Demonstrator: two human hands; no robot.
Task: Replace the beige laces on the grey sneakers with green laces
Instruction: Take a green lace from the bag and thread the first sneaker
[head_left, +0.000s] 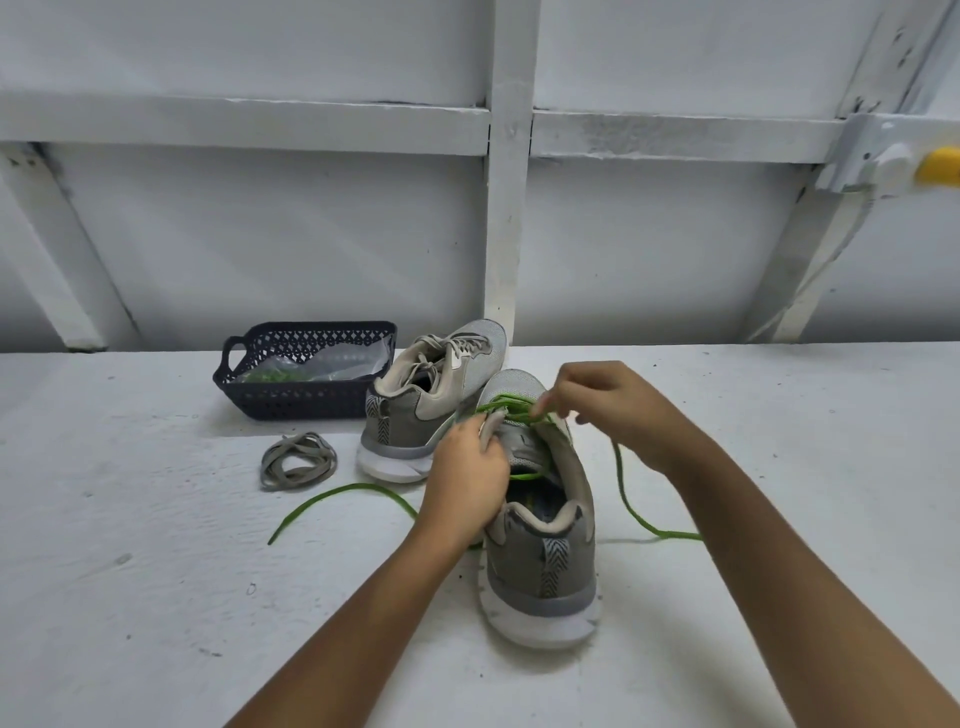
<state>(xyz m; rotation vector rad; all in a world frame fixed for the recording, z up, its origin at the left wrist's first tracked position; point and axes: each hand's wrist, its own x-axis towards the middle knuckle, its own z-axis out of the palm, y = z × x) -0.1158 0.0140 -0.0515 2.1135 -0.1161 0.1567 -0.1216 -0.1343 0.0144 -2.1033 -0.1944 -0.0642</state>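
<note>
On white bench (156, 571), mid-lacing: left hand (467, 470) gripping grey mesh sneaker (545, 566), right hand (608, 410) pinching green cord lace (631, 512); next, probably threading further up.

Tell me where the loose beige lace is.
Head view: the beige lace lies bundled on the table, left of the far sneaker, before the basket.

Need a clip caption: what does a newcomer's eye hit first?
The green lace stands out first: it is part-threaded through the near grey sneaker at centre, its ends trailing over the table on both sides. The right hand pinches it by the eyelets while the left hand grips the shoe's upper edge. Behind left, the second sneaker has beige laces in, with a removed beige lace coiled in front of a dark basket.
</note>
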